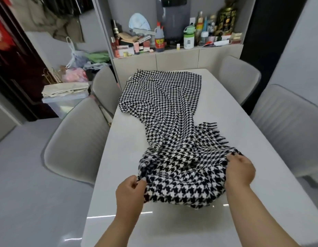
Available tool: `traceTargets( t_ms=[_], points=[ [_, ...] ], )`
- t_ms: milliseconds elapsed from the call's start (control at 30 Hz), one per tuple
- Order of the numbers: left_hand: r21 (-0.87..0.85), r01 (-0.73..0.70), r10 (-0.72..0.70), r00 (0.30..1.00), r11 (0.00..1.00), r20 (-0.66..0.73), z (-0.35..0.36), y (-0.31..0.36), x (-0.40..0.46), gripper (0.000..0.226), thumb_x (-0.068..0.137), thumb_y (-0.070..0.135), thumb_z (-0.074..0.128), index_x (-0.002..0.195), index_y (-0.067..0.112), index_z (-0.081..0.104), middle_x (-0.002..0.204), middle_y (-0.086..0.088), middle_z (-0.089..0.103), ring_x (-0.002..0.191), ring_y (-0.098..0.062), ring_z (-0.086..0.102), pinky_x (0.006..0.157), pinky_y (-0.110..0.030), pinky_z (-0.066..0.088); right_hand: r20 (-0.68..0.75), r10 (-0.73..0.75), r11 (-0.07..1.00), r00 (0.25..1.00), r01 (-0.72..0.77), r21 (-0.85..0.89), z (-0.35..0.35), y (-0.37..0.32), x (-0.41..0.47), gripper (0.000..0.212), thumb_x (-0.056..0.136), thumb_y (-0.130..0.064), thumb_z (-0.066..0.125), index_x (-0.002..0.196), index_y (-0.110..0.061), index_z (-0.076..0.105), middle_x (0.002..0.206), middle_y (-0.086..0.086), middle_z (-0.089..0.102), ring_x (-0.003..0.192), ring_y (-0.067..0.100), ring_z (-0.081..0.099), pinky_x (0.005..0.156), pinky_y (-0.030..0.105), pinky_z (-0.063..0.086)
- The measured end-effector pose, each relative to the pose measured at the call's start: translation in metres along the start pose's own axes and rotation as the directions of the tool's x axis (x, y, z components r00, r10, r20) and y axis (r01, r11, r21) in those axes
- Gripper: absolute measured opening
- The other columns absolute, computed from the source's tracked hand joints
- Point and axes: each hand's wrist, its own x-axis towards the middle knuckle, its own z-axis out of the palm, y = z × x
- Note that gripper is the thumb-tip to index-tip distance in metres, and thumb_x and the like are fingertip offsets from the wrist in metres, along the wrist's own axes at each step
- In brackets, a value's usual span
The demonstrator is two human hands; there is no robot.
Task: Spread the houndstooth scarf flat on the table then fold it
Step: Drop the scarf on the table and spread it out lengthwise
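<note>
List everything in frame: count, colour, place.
scarf: 1, black-white houndstooth, lengthwise on table, near end bunched
table: 1, glossy white, centre
chairs: 4, grey, two each side of table
counter: 1, beige, behind table
bottles: several, mixed colours, on counter
bin: 1, clear, left floor, cloth on top
left hand: 1, grip on scarf's near left edge
right hand: 1, grip on scarf's near right edge

Two bare forearms without sleeves, each ending in an ungloved grip, left (130,191) and right (241,171).
</note>
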Motion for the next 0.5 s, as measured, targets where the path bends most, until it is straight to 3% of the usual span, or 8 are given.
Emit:
traceTargets(
  t_ms=[67, 133, 200, 233, 333, 400, 500],
  points=[
    [0.119, 0.003, 0.002, 0.999, 0.993, -0.041, -0.002, -0.007, -0.013, 0.037, 0.083, 0.007, 0.061, 0.058, 0.011, 0.034, 0.051, 0.000, 0.034, 0.046, -0.009, 0.029, 0.047, -0.025, 0.028, 0.013, -0.055, 0.983, 0.998, 0.056, -0.177, -0.014, 0.005, -0.004, 0.015, 0.085, -0.016, 0.060, 0.101, -0.015, 0.058, 0.091, 0.001, 0.062, 0.069, 0.016, 0.055, 0.074, 0.032, 0.046],
    [0.175, 0.012, 0.004, 0.996, 0.985, -0.086, -0.004, -0.010, -0.013, 0.033, 0.084, 0.012, 0.060, 0.061, 0.010, 0.037, 0.054, -0.001, 0.039, 0.051, -0.014, 0.034, 0.052, -0.031, 0.032, 0.025, -0.136, 0.917, 0.990, 0.136, -0.376, -0.023, 0.008, -0.006, 0.026, 0.083, -0.018, 0.061, 0.109, -0.015, 0.059, 0.101, 0.007, 0.063, 0.080, 0.025, 0.060, 0.074, 0.034, 0.047],
    [0.199, 0.010, 0.014, 0.993, 0.980, -0.116, -0.003, -0.006, -0.004, 0.031, 0.087, 0.018, 0.060, 0.064, 0.010, 0.040, 0.057, -0.002, 0.044, 0.054, -0.018, 0.038, 0.055, -0.032, 0.033, 0.027, -0.202, 0.877, 0.979, 0.193, -0.439, -0.023, 0.006, -0.003, 0.031, 0.081, -0.020, 0.062, 0.111, -0.015, 0.060, 0.102, 0.007, 0.062, 0.087, 0.030, 0.060, 0.076, 0.035, 0.048],
    [0.209, 0.011, 0.014, 0.993, 0.978, -0.118, -0.001, -0.004, 0.003, 0.030, 0.089, 0.020, 0.059, 0.066, 0.010, 0.043, 0.058, -0.003, 0.046, 0.055, -0.018, 0.040, 0.055, -0.032, 0.034, 0.059, -0.203, 0.877, 0.977, 0.208, -0.434, -0.020, 0.002, -0.003, 0.028, 0.081, -0.022, 0.062, 0.108, -0.017, 0.061, 0.097, 0.004, 0.062, 0.082, 0.028, 0.061, 0.072, 0.034, 0.049],
    [0.231, 0.012, 0.010, 0.995, 0.973, -0.095, 0.009, 0.005, 0.032, 0.023, 0.092, 0.022, 0.057, 0.074, 0.008, 0.050, 0.066, -0.005, 0.055, 0.060, -0.018, 0.048, 0.056, -0.030, 0.036, 0.238, -0.160, 0.874, 0.958, 0.249, -0.416, 0.004, -0.005, 0.007, 0.004, 0.086, -0.020, 0.057, 0.082, -0.021, 0.059, 0.072, -0.003, 0.060, 0.057, 0.023, 0.054, 0.056, 0.028, 0.042],
    [0.237, 0.043, -0.025, 0.997, 0.971, -0.078, 0.020, 0.005, 0.060, 0.018, 0.092, 0.021, 0.056, 0.079, 0.009, 0.054, 0.074, -0.005, 0.061, 0.066, -0.018, 0.054, 0.057, -0.028, 0.039, 0.352, -0.131, 0.853, 0.927, 0.286, -0.437, 0.028, -0.005, 0.021, 0.029, 0.089, -0.018, 0.054, 0.060, -0.013, 0.053, 0.056, -0.005, 0.049, 0.049, 0.020, 0.039, 0.056, 0.028, 0.036],
    [0.274, 0.162, -0.156, 0.987, 0.948, -0.044, 0.045, -0.010, 0.107, 0.020, 0.092, 0.021, 0.055, 0.076, 0.009, 0.054, 0.072, -0.004, 0.060, 0.066, -0.020, 0.054, 0.063, -0.031, 0.044, 0.464, 0.005, 0.831, 0.886, 0.254, -0.495, 0.064, 0.001, 0.050, 0.051, 0.095, -0.022, 0.051, 0.049, -0.013, 0.031, 0.050, -0.010, 0.035, 0.046, 0.017, 0.031, 0.062, 0.033, 0.047]
  ],
)
